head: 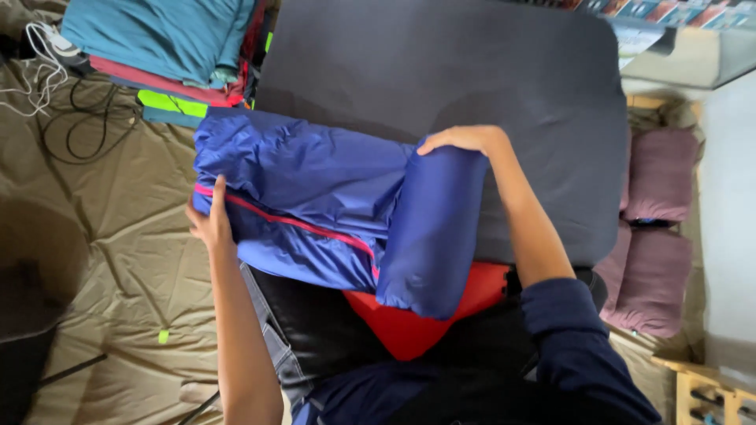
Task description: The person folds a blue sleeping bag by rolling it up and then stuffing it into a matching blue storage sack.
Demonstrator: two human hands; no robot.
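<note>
Seen from above, a person folds a blue jacket point(315, 205) with a thin pink stripe, which lies across the near edge of a dark grey mat point(472, 86) and partly over the person's lap. The left hand point(211, 220) presses flat, fingers open, on the jacket's left end, near the stripe. The right hand point(465, 139) grips the top of a sleeve point(433, 228) that is turned over and hangs down toward the lap; its fingers curl over the fabric edge. The two hands are well apart, one at each end of the garment. A red cloth point(425, 315) shows beneath the hanging sleeve. A stack of folded clothes point(165, 47), teal on top, sits just beyond the jacket's upper left corner, and white and black cables point(55, 86) lie on the tan sheet point(126, 236) beside it. The jacket's shiny fabric looks slippery, so the fold could slide open if either hand lifts. The sleeve hangs off the mat, and its weight could drag the jacket down.
</note>
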